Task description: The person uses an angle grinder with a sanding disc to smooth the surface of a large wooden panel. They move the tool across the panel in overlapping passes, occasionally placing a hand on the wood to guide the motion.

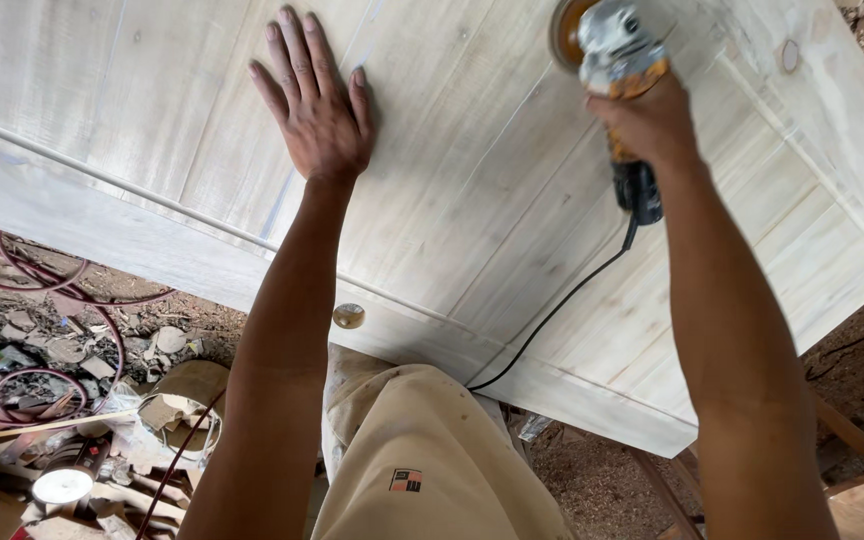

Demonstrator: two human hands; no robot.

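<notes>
- Beyond my right hand (652,120), fingers wrapped around the grinder (607,50), its disc meets the wooden panel (472,200).
- Left hand (317,110) lies flat, fingers spread, beside it.
- I judge the cord (552,315) could snag; tilting would gouge.

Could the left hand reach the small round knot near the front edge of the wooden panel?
Probably yes. The left hand lies flat and empty on the wooden panel; the round knot sits beside its forearm, nothing covering it. The right hand holds the sander elsewhere.
</notes>
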